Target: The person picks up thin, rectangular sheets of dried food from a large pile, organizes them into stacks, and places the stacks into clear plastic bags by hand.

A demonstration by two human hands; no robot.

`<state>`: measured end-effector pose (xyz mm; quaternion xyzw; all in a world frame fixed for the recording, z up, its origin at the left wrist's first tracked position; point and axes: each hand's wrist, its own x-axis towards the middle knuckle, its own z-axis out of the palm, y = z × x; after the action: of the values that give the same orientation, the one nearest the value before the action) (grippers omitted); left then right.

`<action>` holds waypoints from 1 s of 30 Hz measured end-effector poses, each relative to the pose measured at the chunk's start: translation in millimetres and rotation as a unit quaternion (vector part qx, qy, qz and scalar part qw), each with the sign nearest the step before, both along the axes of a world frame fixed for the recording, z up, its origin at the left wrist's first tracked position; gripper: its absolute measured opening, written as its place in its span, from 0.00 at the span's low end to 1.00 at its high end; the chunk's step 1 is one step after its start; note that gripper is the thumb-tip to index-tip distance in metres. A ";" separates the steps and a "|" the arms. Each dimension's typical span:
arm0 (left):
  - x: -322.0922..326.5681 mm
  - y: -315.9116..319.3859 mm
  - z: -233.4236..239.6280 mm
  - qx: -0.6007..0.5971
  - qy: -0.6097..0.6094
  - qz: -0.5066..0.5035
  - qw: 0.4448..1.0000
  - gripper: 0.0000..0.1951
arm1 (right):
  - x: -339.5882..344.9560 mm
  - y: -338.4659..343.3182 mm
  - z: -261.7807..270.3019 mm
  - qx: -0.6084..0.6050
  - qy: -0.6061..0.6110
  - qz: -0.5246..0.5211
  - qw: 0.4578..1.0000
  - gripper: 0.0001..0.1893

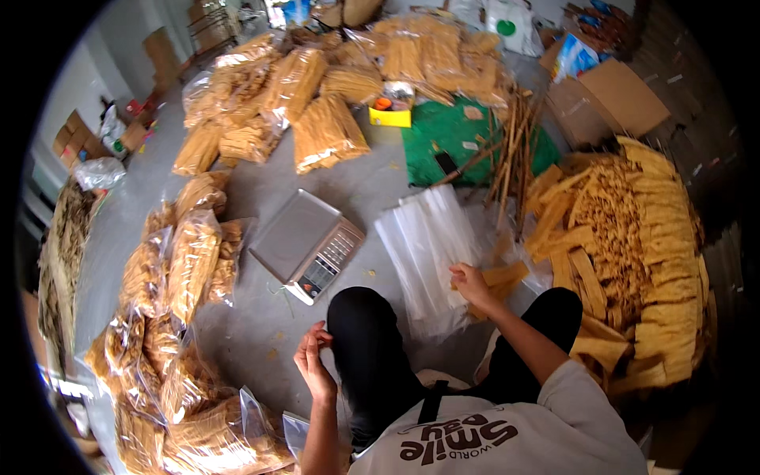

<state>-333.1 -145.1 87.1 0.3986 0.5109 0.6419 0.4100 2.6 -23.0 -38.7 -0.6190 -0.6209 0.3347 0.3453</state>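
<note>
My right hand is over a stack of clear plastic bags laid flat on the floor. Its fingers are bent down towards the top bag; whether they pinch the film cannot be made out. A yellow-brown dried strip lies beside that hand, partly hidden by the wrist. Beside my left knee, my left hand hangs with loosely curled fingers and nothing visible in it. A digital scale with a bare metal platform stands on the floor ahead of the knee.
Filled clear bags of yellow-brown strips line the left side, and more lie ahead. To the right is a large pile of loose strips. Thin sticks and a phone rest on a green sheet near a yellow box.
</note>
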 end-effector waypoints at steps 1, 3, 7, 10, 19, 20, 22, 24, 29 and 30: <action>-1.3 6.5 5.2 0.021 0.089 0.011 0.996 0.18 | 7.3 -8.2 -27.1 -0.062 -0.029 -0.009 0.998 0.12; 2.3 20.7 29.2 0.076 0.224 -0.012 0.972 0.16 | 19.4 -25.0 -65.0 -0.178 -0.086 -0.025 0.980 0.14; 23.7 48.0 40.7 0.035 0.428 -0.100 0.897 0.16 | 45.8 -53.6 -115.4 -0.183 -0.183 0.033 0.965 0.16; 42.8 64.0 38.2 0.027 0.530 -0.092 0.843 0.17 | 48.6 -74.2 -119.3 -0.194 -0.154 0.026 0.968 0.15; 72.0 86.9 42.7 0.016 0.564 -0.142 0.813 0.16 | 11.0 -49.3 -133.6 -0.210 -0.147 0.064 0.964 0.24; 73.0 87.9 42.6 0.002 0.561 -0.143 0.815 0.15 | -0.9 -43.6 -126.8 -0.244 -0.135 0.066 0.958 0.25; 75.1 90.5 41.6 -0.011 0.569 -0.144 0.810 0.15 | -11.0 -33.9 -127.7 -0.257 -0.123 0.071 0.956 0.28; 77.7 92.6 42.3 -0.024 0.580 -0.143 0.802 0.15 | -19.8 -26.2 -138.8 -0.215 -0.121 0.081 0.966 0.31; 78.4 98.4 40.5 -0.068 0.596 -0.143 0.787 0.15 | -23.3 3.2 -138.9 -0.126 -0.284 0.140 0.940 0.27; 79.3 99.2 42.5 -0.072 0.599 -0.146 0.784 0.15 | -19.9 9.3 -134.8 -0.127 -0.332 0.162 0.921 0.26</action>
<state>-253.7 -45.9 129.6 0.7425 0.6338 0.1676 0.1375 -17.4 -13.7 -173.5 -0.6245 -0.7440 0.2369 -0.0210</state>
